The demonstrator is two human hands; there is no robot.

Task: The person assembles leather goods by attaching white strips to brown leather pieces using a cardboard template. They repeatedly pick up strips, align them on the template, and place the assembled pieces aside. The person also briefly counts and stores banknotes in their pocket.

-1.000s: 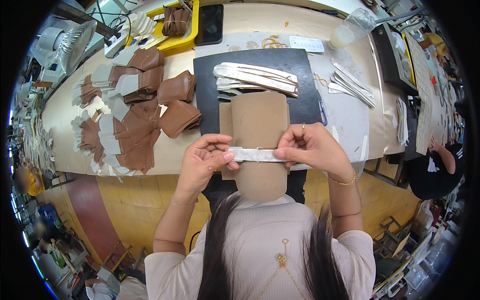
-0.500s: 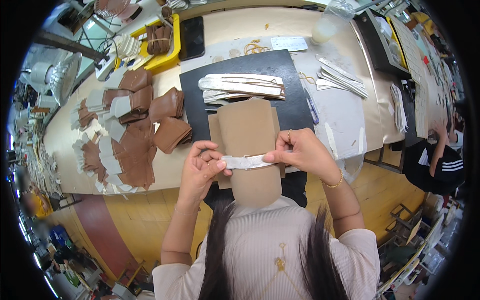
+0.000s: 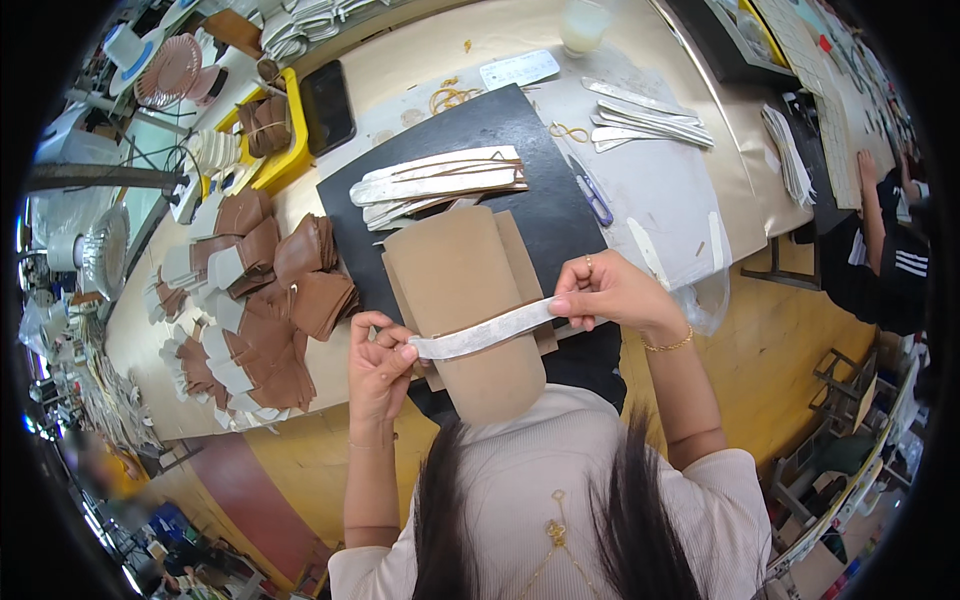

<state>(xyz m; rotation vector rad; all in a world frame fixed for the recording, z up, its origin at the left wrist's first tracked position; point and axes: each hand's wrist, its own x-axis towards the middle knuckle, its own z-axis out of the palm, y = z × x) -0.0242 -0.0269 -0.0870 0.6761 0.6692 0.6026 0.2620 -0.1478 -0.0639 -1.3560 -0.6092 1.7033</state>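
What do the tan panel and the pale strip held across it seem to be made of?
Tan panel: likely leather or a leather-like sheet, matte, smooth and evenly coloured. Pale strip: probably thin tape or backing paper, silvery-white with a faint sheen; it stretches between the left hand and right hand.

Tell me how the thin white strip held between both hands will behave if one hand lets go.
The white strip probably flops: it sags slightly between the left hand and right hand. It seems light, pinched only by fingertips. Lying across the tan piece, it may slide off.
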